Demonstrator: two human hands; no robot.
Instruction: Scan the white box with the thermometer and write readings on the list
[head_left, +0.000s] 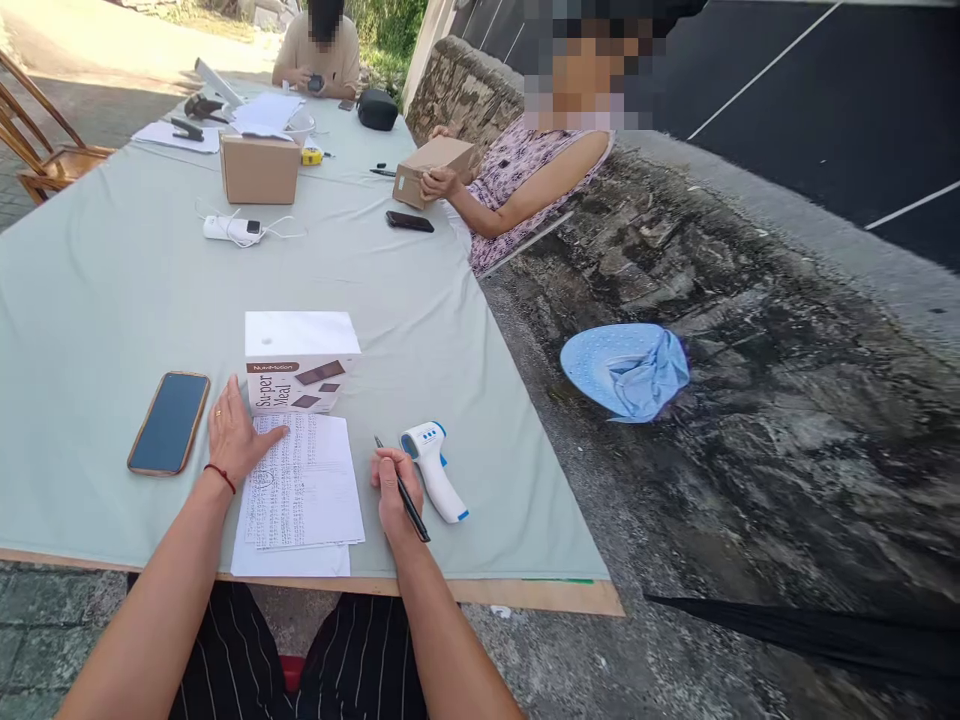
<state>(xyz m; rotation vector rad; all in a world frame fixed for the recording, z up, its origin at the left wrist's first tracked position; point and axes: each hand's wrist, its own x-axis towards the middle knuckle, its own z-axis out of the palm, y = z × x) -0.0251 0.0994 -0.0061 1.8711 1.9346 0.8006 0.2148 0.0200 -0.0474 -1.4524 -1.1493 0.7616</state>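
My left hand [238,437] lies with fingers outstretched, its thumb over the left upper edge of a sheet of paper [330,490] covered in handwritten columns. Under that sheet is another white page [292,562]. My right hand [396,487] grips a black pen [413,512], its tip pointing up and away from the paper. Just right of this hand lies a white and blue infrared thermometer [439,475]. A white box [300,335] with "Super Meal" printed on it stands at the top edge of the sheet. Left of my left hand rests a smartphone [169,422].
Further along the cloth-covered table [112,290] are a white device with a cord [232,229], a cardboard box [259,170], a tape measure [312,156] and a dark phone [409,221]. One person holds a carton [435,165]; another sits at the far end. A blue hat [626,370] lies beyond the table's right edge.
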